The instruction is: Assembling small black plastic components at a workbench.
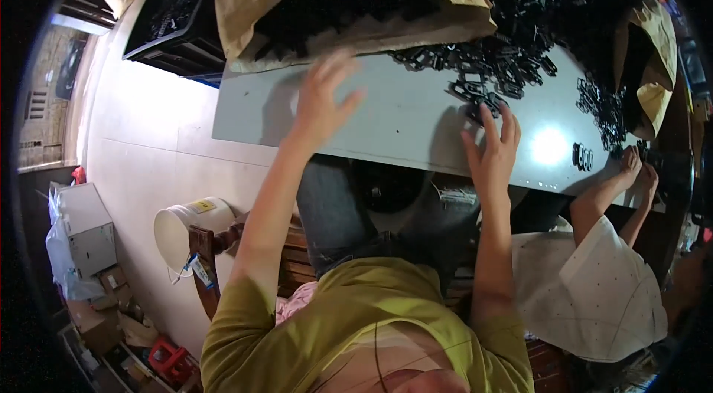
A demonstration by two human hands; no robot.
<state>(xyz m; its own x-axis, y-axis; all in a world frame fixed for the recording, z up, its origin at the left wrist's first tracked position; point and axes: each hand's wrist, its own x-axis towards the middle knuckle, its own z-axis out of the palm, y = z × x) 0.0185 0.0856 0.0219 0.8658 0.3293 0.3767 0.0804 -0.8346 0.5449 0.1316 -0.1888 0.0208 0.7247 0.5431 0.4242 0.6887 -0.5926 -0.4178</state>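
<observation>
My left hand [324, 100] is raised over the near edge of the table, in front of a large brown paper bag [349, 44]. Its fingers are spread, slightly blurred, and hold nothing I can see. The bag lies on its side, its mouth toward me and its inside dark. My right hand [493, 142] reaches to the near end of a heap of small black plastic parts [512, 70]. Its fingers are apart, with the index fingertip at a loose black part [474, 112]; whether it touches the part is hard to tell.
A black crate [178, 29] stands left of the bag on the grey table [356, 122]. At right, a co-worker's hands [635, 170] are by more black parts [605, 115] and another paper bag [653, 74]. A white bucket [174, 233] and a wooden chair [204, 244] are at lower left.
</observation>
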